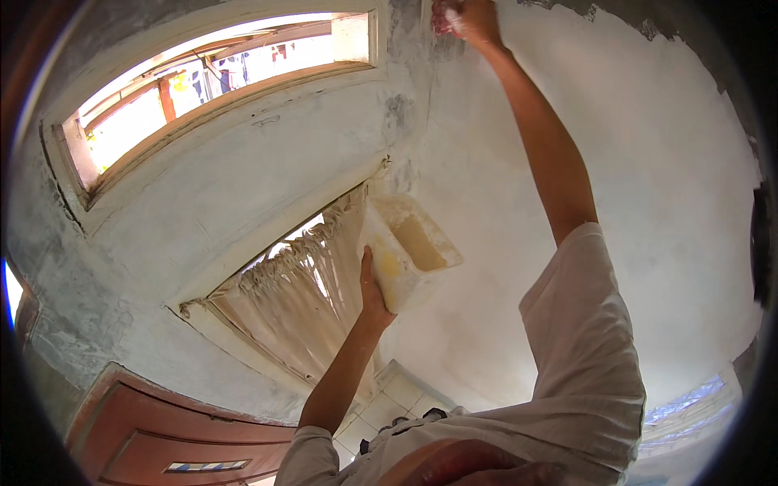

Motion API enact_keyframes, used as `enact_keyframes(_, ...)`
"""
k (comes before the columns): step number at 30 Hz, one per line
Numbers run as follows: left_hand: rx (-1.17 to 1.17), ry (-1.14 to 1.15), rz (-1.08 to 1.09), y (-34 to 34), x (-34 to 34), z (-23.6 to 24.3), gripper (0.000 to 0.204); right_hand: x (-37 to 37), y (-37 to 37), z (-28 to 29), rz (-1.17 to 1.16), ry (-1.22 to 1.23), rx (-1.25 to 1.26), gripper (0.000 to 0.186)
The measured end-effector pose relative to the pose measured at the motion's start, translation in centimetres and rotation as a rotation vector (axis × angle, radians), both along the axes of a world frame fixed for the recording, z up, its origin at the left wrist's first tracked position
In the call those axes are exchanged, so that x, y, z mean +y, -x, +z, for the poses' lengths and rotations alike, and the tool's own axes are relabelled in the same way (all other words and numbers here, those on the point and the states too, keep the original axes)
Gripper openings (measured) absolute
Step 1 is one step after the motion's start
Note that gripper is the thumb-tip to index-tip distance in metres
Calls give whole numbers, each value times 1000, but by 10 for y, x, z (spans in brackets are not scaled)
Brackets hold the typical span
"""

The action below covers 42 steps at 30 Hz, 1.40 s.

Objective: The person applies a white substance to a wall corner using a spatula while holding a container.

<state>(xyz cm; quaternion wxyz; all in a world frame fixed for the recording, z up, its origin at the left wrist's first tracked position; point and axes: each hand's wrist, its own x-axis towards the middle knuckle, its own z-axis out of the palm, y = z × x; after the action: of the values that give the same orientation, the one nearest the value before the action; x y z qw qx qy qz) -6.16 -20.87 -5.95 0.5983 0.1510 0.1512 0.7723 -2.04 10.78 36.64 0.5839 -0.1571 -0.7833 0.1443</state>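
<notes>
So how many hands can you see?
2: the left hand holding the pale tub, and the right hand high up by the wall, gripping a reddish thing. No others show.

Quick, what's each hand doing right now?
Left hand: holding a whitish tub.
Right hand: closed on a reddish object, exact kind unclear.

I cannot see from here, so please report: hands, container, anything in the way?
Left hand holding pale open container. Right hand raised by white wall, gripping reddish object; wall contact unclear. No obstruction seen.
</notes>
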Motion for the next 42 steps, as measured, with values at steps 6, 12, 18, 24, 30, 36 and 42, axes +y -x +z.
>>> enact_keyframes(6, -2, -23, -18, -7, 6, -8, 65, 28, -16, 8, -202, -254, -19, 19)
enact_keyframes(12, 10, -13, -47, -27, 14, -6, 68, 14, 13, -57, -586, -506, -24, 30)
enact_keyframes(18, -30, 37, -22, -23, -9, -4, 66, -68, -47, -82, -208, -148, -121, 27)
enact_keyframes(24, -43, 50, -25, -30, -2, -23, 70, -27, -41, -104, -234, -215, -86, 38)
enact_keyframes(30, -27, 50, -19, -27, -5, -36, 73, -16, -36, -120, -481, -326, -80, 45)
enact_keyframes(36, -45, 40, 11, -20, -22, -33, 69, -56, -78, -123, -519, -386, 38, 30)
enact_keyframes(42, -62, 36, 30, -26, -33, -35, 66, -33, -32, -121, -310, -238, -27, 24)
